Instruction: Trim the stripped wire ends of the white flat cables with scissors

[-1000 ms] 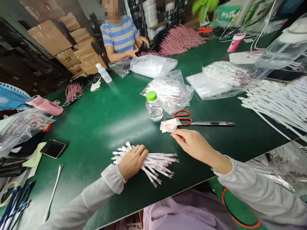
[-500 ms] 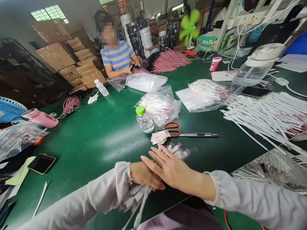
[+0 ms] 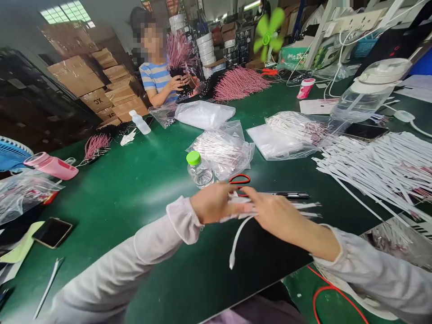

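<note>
Our left hand (image 3: pixel 212 203) and right hand (image 3: pixel 278 215) meet over the green-topped workbench (image 3: pixel 135 198), both closed around a bundle of white strips (image 3: pixel 241 208). The fingers of the left hand (image 3: pixel 224 194) curl in from one side, and the fingers of the right hand (image 3: pixel 251 196) press down from the other. Neither hand stands open, though slight blur hides exactly how the fingertips sit. The bundle lies across the gap between our palms, with its small pink-marked tips (image 3: pixel 308 209) sticking out past the right hand. One longer white strip (image 3: pixel 238 240) droops from beneath our hands and curves down toward the bench.

Just beyond our fingers lie red-handled scissors (image 3: pixel 240 179), with their dark blades (image 3: pixel 286 195) pointing right. A water bottle with a green cap (image 3: pixel 199 170) stands near the left hand, beside a clear plastic bag of strips (image 3: pixel 221 153). A large loose pile of white strips (image 3: pixel 378 168) spreads across the bench to our right. Farther along, a co-worker in a blue-striped shirt (image 3: pixel 157 76) holds up a pink-and-black bunch of strands (image 3: pixel 178 60) in both hands, beside a pink-tipped bundle (image 3: pixel 239 84) lying on the bench.
</note>
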The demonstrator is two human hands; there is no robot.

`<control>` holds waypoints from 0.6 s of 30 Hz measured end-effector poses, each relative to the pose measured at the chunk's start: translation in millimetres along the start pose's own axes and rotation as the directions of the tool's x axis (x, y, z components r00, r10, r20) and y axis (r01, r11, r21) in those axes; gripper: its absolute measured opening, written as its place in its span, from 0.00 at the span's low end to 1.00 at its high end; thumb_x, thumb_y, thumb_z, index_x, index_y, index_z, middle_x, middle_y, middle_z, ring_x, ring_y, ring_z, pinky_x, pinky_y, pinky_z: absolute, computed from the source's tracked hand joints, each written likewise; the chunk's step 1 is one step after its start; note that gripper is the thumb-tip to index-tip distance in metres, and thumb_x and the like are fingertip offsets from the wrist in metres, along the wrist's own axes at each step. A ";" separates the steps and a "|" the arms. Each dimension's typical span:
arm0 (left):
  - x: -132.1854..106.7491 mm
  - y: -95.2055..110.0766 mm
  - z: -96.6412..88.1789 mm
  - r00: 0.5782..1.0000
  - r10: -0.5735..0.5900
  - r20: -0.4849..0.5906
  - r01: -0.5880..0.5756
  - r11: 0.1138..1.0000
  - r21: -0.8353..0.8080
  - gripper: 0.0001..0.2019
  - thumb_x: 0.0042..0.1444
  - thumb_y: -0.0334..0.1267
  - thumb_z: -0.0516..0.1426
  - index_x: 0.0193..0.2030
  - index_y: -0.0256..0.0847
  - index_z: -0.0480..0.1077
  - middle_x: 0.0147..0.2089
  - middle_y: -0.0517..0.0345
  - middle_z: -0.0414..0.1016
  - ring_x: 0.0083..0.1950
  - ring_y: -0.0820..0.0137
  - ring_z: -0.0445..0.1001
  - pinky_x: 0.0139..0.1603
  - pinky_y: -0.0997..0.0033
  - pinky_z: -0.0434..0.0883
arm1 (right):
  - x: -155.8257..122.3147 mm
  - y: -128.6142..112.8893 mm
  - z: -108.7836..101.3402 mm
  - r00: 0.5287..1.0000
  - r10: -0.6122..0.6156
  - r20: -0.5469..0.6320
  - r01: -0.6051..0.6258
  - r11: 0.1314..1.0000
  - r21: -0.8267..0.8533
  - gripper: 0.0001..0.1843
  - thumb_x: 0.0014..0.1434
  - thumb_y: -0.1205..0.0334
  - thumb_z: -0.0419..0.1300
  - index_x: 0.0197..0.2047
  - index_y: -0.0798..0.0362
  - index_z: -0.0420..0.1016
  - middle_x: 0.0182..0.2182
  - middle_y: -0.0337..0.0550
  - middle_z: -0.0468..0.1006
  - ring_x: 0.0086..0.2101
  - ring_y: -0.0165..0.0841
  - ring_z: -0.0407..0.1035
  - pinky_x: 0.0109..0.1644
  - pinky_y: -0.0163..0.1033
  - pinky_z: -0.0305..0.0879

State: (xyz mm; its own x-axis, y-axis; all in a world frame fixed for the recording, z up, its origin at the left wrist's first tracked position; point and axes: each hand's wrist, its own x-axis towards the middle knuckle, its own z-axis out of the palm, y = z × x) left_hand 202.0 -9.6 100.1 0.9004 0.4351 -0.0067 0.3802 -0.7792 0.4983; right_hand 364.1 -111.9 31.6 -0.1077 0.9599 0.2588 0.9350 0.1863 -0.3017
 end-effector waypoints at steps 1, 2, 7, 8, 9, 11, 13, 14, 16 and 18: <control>4.5 -1.3 -1.5 0.986 -0.016 -0.169 0.020 0.999 0.024 0.17 0.59 0.47 0.54 0.47 0.37 0.71 0.43 0.44 0.75 0.44 0.59 0.75 0.44 0.61 0.73 | -1.3 12.1 -6.2 0.988 0.149 0.047 -0.154 0.980 0.129 0.21 0.57 0.71 0.52 0.54 0.56 0.62 0.26 0.43 0.78 0.24 0.37 0.72 0.26 0.36 0.59; 8.9 -3.0 0.4 0.944 -0.037 -0.328 0.054 0.998 0.044 0.19 0.62 0.45 0.50 0.53 0.35 0.69 0.50 0.40 0.72 0.52 0.57 0.73 0.52 0.57 0.71 | -3.0 24.5 -12.3 0.953 0.283 0.109 -0.303 0.909 0.285 0.16 0.58 0.66 0.53 0.51 0.54 0.63 0.23 0.39 0.76 0.20 0.35 0.70 0.24 0.36 0.59; 41.9 -20.7 49.9 0.926 -0.025 -0.377 0.135 0.954 0.269 0.22 0.57 0.27 0.51 0.59 0.38 0.65 0.70 0.37 0.50 0.71 0.44 0.46 0.65 0.38 0.53 | -7.6 64.2 -31.7 0.770 0.453 0.449 -0.599 0.272 0.753 0.13 0.54 0.54 0.60 0.36 0.51 0.62 0.15 0.34 0.68 0.17 0.32 0.64 0.20 0.36 0.61; 50.6 -25.3 59.6 0.927 -0.067 -0.370 0.185 0.937 0.295 0.24 0.55 0.26 0.51 0.60 0.36 0.64 0.72 0.37 0.47 0.72 0.43 0.42 0.66 0.35 0.50 | -6.3 66.1 -33.4 0.753 0.450 0.479 -0.610 0.206 0.765 0.15 0.51 0.54 0.63 0.36 0.52 0.62 0.17 0.35 0.70 0.19 0.31 0.65 0.21 0.36 0.62; 58.9 -29.6 66.6 0.919 -0.111 -0.377 0.237 0.923 0.305 0.26 0.54 0.25 0.51 0.62 0.32 0.61 0.72 0.34 0.44 0.72 0.43 0.40 0.66 0.35 0.49 | -4.3 66.9 -34.9 0.742 0.441 0.506 -0.623 0.174 0.763 0.17 0.49 0.55 0.65 0.35 0.53 0.63 0.18 0.36 0.70 0.20 0.30 0.65 0.22 0.35 0.62; 72.3 -36.7 71.8 0.892 -0.150 -0.426 0.295 0.908 0.297 0.30 0.53 0.24 0.48 0.65 0.27 0.55 0.72 0.32 0.42 0.73 0.47 0.38 0.68 0.39 0.49 | 1.7 66.5 -37.6 0.737 0.374 0.563 -0.653 0.178 0.737 0.18 0.46 0.56 0.67 0.35 0.55 0.65 0.20 0.37 0.71 0.21 0.29 0.65 0.25 0.35 0.62; 79.3 -41.2 68.1 0.857 -0.102 -0.506 0.280 0.915 0.289 0.33 0.53 0.22 0.45 0.68 0.25 0.48 0.72 0.32 0.42 0.74 0.54 0.37 0.69 0.43 0.49 | 10.5 65.7 -41.0 0.737 0.249 0.629 -0.676 0.230 0.700 0.17 0.47 0.57 0.66 0.37 0.55 0.67 0.22 0.36 0.72 0.21 0.27 0.63 0.26 0.35 0.62; 80.3 -42.6 64.8 0.836 -0.058 -0.545 0.254 0.922 0.292 0.34 0.53 0.21 0.43 0.69 0.26 0.45 0.72 0.33 0.42 0.74 0.56 0.37 0.70 0.45 0.49 | 16.1 65.4 -43.1 0.728 0.184 0.660 -0.684 0.265 0.680 0.17 0.48 0.58 0.65 0.38 0.55 0.67 0.24 0.36 0.72 0.20 0.26 0.62 0.26 0.35 0.61; 78.7 -44.5 58.8 0.802 0.026 -0.596 0.196 0.932 0.305 0.35 0.53 0.20 0.41 0.69 0.29 0.42 0.73 0.36 0.43 0.74 0.60 0.35 0.70 0.45 0.49 | 30.3 65.3 -48.1 0.689 0.075 0.721 -0.699 0.332 0.633 0.17 0.48 0.60 0.65 0.41 0.52 0.67 0.27 0.35 0.74 0.19 0.25 0.62 0.24 0.34 0.59; 74.9 -46.4 55.8 0.797 0.079 -0.599 0.146 0.937 0.317 0.35 0.53 0.19 0.39 0.70 0.31 0.42 0.73 0.37 0.44 0.74 0.62 0.34 0.70 0.46 0.49 | 48.7 65.4 -54.2 0.633 0.002 0.774 -0.710 0.400 0.580 0.18 0.46 0.62 0.65 0.41 0.51 0.66 0.26 0.34 0.73 0.19 0.26 0.63 0.23 0.33 0.57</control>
State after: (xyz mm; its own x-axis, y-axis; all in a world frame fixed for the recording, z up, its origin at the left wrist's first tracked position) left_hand 263.6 34.0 28.1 0.6203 0.5558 0.5535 0.5548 -0.8097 0.1913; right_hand 438.3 -64.3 74.2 -0.3277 0.7702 -0.5471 0.2547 -0.4856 -0.8362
